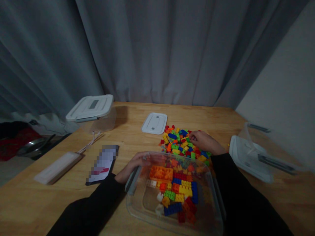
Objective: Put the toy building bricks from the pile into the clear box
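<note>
A clear plastic container (137, 209) sits at the table's near edge, holding several coloured building bricks (177, 191). My left hand (134, 165) grips the container's far left rim, fingers curled over the edge. Behind the container lies a loose pile of coloured bricks (178, 142) on the wooden table (128, 121). My right hand (204, 141) rests on the right side of that pile, fingers closed in a pinch at the bricks; what they hold is too small to make out. Both arms wear dark sleeves.
A white lid (154, 123) lies behind the pile. A lidded clear box (92, 109) stands at the far left. Another box with a white lid (248, 157) is at the right edge. A phone (103, 162) and a white power bank (57, 167) with cable lie left.
</note>
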### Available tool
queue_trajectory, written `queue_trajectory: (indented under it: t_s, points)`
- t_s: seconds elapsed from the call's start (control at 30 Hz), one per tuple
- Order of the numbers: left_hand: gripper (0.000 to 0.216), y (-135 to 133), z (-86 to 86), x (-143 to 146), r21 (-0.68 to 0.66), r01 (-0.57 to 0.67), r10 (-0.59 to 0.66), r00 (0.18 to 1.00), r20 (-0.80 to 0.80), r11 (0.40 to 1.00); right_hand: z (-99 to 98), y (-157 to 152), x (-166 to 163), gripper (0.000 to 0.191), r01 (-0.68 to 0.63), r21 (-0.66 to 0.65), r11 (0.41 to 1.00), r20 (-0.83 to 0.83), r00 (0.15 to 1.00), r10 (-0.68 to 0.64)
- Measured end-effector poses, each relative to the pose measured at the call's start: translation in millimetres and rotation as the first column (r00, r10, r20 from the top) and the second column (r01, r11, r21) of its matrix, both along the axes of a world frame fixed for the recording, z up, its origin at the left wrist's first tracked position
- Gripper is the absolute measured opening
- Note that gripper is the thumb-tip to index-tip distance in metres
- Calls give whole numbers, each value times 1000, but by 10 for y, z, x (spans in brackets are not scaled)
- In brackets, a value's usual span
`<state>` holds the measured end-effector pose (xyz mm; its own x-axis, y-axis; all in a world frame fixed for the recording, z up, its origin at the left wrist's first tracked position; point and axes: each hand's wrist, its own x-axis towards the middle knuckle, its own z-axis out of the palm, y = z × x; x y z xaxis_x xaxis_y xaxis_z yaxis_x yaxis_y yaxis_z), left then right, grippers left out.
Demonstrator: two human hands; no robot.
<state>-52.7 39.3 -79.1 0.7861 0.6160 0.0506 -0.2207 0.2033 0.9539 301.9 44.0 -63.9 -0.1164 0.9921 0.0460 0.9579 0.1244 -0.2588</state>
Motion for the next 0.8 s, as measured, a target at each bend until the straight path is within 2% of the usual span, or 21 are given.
queue_trajectory:
  t_s: [0.17,0.37,0.57,0.8]
  points:
    - [49,-1,-31,-3,-21,10,-10,1000,-2,1000,-11,17,51,11,-37,-5,999,-53,998,37]
    - [46,-28,32,4,-14,0,0,1000,3,1000,77,-35,39,8,-73,28,997,-148,986,76]
    - [47,-27,68,12,-11,14,-14,1000,5,1000,332,-179,-86,15,-119,71,990,-184,974,131]
    - [47,-15,40,-6,40,12,-12,1000,-16,999,717,-514,-458,14,-237,152,960,-191,946,264]
